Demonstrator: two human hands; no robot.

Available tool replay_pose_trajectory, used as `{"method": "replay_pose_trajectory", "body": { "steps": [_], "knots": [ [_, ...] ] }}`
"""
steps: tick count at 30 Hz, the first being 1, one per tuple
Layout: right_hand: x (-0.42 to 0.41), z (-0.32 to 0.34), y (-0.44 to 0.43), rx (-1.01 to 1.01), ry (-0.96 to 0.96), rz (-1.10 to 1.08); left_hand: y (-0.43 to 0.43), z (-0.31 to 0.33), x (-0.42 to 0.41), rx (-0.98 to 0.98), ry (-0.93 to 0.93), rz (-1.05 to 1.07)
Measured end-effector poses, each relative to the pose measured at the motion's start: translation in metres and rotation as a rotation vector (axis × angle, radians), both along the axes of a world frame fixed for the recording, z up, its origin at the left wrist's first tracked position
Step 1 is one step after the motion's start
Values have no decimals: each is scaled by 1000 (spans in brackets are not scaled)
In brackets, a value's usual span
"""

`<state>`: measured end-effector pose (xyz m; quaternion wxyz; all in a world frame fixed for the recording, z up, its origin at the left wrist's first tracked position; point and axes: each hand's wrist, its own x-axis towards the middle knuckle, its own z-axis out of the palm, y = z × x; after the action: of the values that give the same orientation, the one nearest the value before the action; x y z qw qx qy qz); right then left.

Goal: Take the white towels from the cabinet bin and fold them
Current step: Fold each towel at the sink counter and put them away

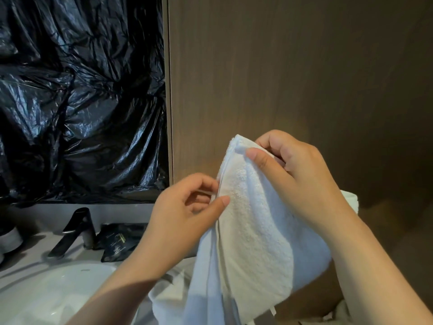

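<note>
Two hands hold one white towel [253, 221] up above the counter: the right hand [293, 170] pinches its top corner, the left hand [187, 207] pinches its left edge lower down.

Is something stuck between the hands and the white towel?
No, nothing visible is in the way. The left hand pinches the side edge of the white towel, and the right hand pinches it near the top corner, so both hands touch it directly.
</note>
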<state>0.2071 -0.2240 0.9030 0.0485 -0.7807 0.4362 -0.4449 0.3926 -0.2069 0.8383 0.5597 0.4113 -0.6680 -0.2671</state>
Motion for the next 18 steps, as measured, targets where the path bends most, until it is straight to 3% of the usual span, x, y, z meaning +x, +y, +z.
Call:
{"method": "replay_pose_trajectory", "body": {
  "steps": [6,18],
  "knots": [
    [-1,-2,0,-14,-24,-5,-10,-35,5,-88,-193,-73],
    [-11,-7,-5,19,-136,-14,-33,-90,20,130,-328,-182]
  ]
}}
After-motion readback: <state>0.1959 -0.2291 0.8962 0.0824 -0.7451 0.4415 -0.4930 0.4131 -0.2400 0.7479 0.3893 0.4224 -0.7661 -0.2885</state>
